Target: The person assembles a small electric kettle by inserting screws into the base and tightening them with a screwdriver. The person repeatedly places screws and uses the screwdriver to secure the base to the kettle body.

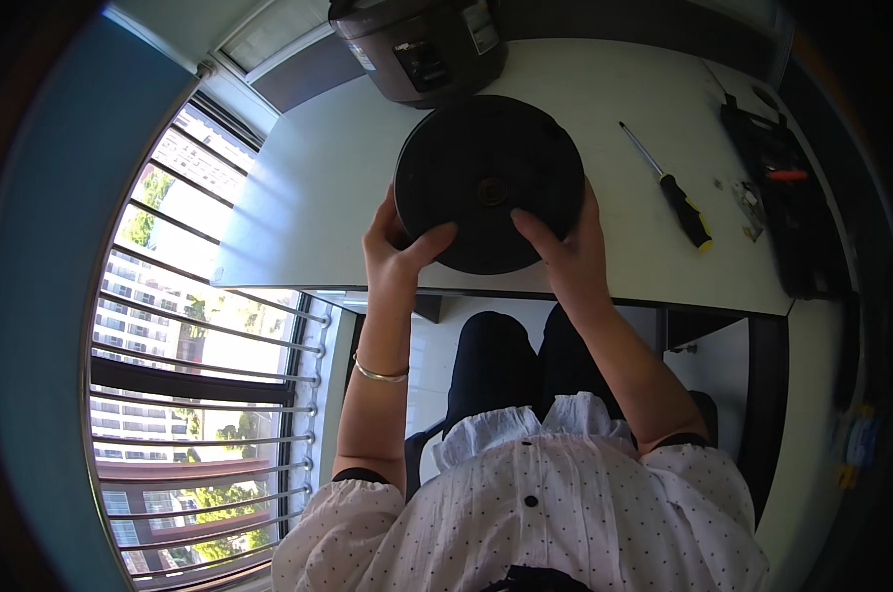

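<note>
A black round disc with a small brownish ring at its middle is held up over the near part of the table; I cannot tell its exact kind. My left hand grips its left edge, with the thumb lying on the face that I see. On the opposite edge, my right hand grips in the same way, its thumb pointing toward the middle. Most fingers of both hands are hidden behind the disc. To the right lies a screwdriver with a black and yellow handle, its tip pointing away from me.
A dark rice cooker stands at the back of the white table, just beyond the disc. At the right are an opened black tool case and small loose metal bits. A barred window lies to the left.
</note>
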`<state>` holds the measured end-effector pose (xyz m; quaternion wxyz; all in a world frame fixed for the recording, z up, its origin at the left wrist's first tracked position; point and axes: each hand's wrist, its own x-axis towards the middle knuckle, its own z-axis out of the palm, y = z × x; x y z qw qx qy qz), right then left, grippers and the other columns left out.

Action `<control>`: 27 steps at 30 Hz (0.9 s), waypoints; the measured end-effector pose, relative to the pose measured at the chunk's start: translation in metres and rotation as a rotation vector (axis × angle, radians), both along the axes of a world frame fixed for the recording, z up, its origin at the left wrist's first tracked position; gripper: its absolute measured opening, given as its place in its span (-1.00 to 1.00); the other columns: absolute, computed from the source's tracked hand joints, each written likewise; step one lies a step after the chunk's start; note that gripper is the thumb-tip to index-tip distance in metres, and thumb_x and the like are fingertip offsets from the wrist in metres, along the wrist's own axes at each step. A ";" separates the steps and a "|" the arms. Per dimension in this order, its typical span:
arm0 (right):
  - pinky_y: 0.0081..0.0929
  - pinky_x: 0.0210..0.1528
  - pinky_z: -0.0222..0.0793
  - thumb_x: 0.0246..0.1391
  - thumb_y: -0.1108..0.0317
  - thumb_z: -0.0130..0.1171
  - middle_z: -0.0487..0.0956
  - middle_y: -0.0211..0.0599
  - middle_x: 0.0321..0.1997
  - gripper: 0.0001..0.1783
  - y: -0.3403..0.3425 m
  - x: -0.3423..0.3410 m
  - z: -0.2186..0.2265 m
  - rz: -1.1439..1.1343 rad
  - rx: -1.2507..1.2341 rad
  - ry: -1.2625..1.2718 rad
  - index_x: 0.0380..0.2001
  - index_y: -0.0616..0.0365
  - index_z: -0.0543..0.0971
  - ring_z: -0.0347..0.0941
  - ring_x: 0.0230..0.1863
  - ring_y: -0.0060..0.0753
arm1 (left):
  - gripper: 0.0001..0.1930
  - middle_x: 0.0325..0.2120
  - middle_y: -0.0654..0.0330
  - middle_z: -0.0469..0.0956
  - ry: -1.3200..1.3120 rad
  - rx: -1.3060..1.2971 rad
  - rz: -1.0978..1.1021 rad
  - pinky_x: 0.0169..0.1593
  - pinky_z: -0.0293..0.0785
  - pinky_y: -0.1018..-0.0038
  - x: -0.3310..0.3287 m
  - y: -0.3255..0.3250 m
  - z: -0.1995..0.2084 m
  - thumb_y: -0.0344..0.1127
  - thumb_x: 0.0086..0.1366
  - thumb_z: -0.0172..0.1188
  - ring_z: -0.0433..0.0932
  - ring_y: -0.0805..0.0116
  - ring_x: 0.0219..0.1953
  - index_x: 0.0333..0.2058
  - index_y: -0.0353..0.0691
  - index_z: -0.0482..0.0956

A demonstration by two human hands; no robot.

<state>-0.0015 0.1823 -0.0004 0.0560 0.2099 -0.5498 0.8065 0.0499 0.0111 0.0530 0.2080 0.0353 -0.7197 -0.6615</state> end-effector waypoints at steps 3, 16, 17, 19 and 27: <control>-0.38 0.22 0.30 0.03 0.30 0.31 0.27 -0.02 0.20 -0.10 0.002 0.000 -0.003 0.005 0.001 0.000 0.30 0.28 0.02 0.28 0.22 -0.22 | -0.13 -0.25 0.03 0.60 -0.001 0.012 -0.023 -0.04 0.53 0.41 0.000 -0.003 -0.003 -0.37 -0.21 0.37 0.61 0.26 -0.22 0.19 -0.40 0.31; -0.40 0.21 0.29 0.05 0.33 0.29 0.32 -0.06 0.17 -0.18 0.004 0.002 -0.002 0.005 -0.058 -0.010 0.27 0.31 0.10 0.32 0.18 -0.26 | -0.08 -0.28 0.03 0.60 0.009 0.068 -0.076 -0.12 0.60 0.38 -0.001 -0.002 0.000 -0.42 -0.19 0.39 0.64 0.24 -0.26 0.24 -0.42 0.21; -0.40 0.21 0.29 0.05 0.33 0.29 0.32 -0.06 0.17 -0.18 0.005 0.002 -0.002 0.001 -0.057 -0.007 0.27 0.31 0.10 0.32 0.18 -0.26 | -0.08 -0.28 0.03 0.60 0.011 0.072 -0.084 -0.12 0.60 0.38 -0.001 -0.002 0.001 -0.42 -0.19 0.39 0.64 0.24 -0.26 0.24 -0.42 0.21; -0.41 0.21 0.29 0.05 0.33 0.30 0.32 -0.05 0.17 -0.18 0.004 0.001 -0.002 0.000 -0.057 -0.006 0.27 0.31 0.10 0.32 0.18 -0.27 | -0.08 -0.28 0.03 0.60 0.004 0.083 -0.068 -0.13 0.60 0.38 -0.002 -0.002 0.000 -0.42 -0.19 0.39 0.64 0.24 -0.26 0.23 -0.42 0.22; -0.39 0.20 0.31 0.05 0.31 0.30 0.34 -0.03 0.15 -0.17 0.004 0.001 -0.002 -0.007 -0.064 -0.035 0.28 0.30 0.08 0.33 0.17 -0.25 | -0.16 -0.29 0.06 0.60 0.019 0.023 0.010 -0.08 0.54 0.42 -0.003 0.003 -0.003 -0.41 -0.19 0.38 0.62 0.27 -0.27 0.18 -0.42 0.32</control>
